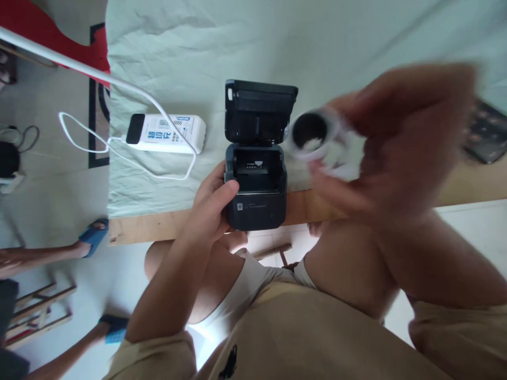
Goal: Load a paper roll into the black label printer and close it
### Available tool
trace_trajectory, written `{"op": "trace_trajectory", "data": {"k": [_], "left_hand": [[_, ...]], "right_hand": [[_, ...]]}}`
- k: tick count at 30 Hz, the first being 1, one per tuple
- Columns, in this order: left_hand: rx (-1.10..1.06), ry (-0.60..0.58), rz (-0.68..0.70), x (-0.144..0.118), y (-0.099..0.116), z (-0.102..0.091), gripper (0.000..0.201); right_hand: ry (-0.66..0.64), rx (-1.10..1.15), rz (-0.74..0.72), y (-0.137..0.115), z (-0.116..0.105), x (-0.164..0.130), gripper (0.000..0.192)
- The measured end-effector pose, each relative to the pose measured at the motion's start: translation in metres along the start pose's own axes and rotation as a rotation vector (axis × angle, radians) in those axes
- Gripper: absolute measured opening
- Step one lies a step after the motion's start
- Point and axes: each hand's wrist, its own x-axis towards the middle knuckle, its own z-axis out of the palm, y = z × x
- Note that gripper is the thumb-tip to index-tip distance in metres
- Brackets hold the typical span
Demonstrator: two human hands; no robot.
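A small black label printer [256, 198] stands at the table's near edge with its lid [259, 111] swung up and its paper bay bare. My left hand [214, 203] grips the printer's left side, thumb on its top. Blurred by motion, my right hand [396, 142] holds a white roll of paper [317, 138] with a dark hollow core just right of the raised lid, above the table.
A white power bank [168, 134] with a white cable [91, 140] lies left of the printer on the pale green cloth [190, 47]. A dark keypad device [487, 132] sits at the right edge. Another person's legs in blue sandals [93, 235] are at the left.
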Motion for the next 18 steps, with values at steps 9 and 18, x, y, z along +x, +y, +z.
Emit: {"op": "trace_trajectory", "data": {"k": [9, 18], "left_hand": [[-0.022, -0.032, -0.034, 0.0, 0.003, 0.001, 0.041], [-0.03, -0.054, 0.013, -0.004, -0.003, -0.005, 0.057]], "right_hand": [[0.137, -0.205, -0.267, 0.005, 0.056, 0.017, 0.017], [0.02, -0.218, -0.477, -0.009, 0.049, 0.002, 0.013]]}}
